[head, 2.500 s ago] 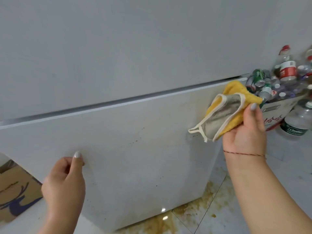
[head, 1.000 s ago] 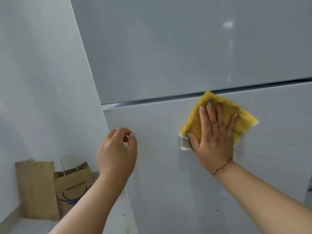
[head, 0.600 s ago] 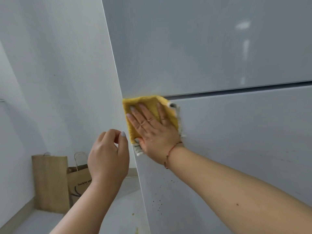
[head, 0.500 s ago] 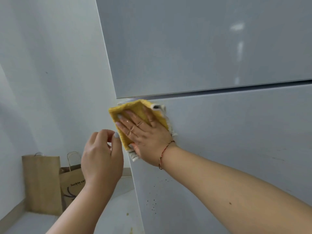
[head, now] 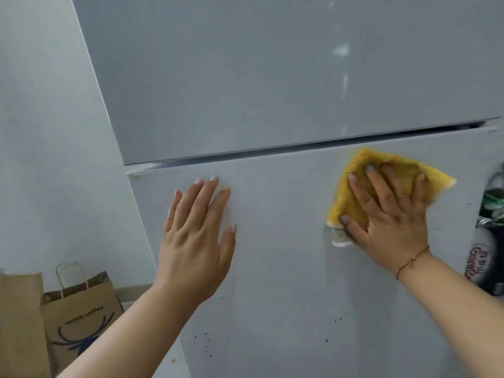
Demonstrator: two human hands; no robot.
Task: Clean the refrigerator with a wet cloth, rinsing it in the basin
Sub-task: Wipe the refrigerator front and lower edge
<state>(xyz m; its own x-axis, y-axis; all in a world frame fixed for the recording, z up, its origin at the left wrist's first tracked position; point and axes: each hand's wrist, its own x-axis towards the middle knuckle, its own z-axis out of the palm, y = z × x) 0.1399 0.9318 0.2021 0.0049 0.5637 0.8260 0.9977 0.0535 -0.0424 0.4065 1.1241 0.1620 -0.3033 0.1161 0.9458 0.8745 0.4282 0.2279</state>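
The white refrigerator [head: 272, 77] fills the view, with a dark gap between its upper and lower doors. My right hand [head: 387, 219] presses a folded yellow cloth [head: 354, 170] flat against the top right of the lower door, just below the gap. My left hand [head: 196, 233] lies flat with fingers spread on the lower door near its left edge, holding nothing. Small dark specks [head: 204, 342] dot the lower door under my arms. No basin is in view.
Two brown paper bags [head: 79, 320] stand on the floor at the lower left, against the white wall [head: 41, 132]. Bottles and cans [head: 491, 214] show past the refrigerator's right edge.
My right hand has slid the cloth from the lower door's left edge across to its right side. My left hand has opened from a loose fist and come to rest flat on the door.
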